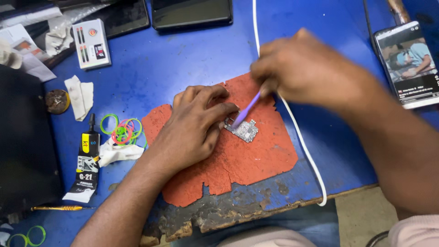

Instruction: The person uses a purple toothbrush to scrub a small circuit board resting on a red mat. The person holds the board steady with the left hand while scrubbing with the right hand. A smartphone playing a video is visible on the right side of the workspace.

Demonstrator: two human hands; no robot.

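A small silver circuit board (244, 130) lies on a worn red mat (256, 158) on the blue table. My left hand (194, 126) rests on the mat with its fingertips pressing the board's left end. My right hand (304, 68), blurred, grips a thin purple tool (246, 111) whose tip touches the top of the board.
A white cable (299, 137) runs down the table past the mat. A lit phone (407, 61) lies at the right, dark phones (192, 13) at the top. A black glue tube (87, 160), coloured rubber bands (122, 130), white tissue (80, 96) and a small box (91, 43) sit at the left.
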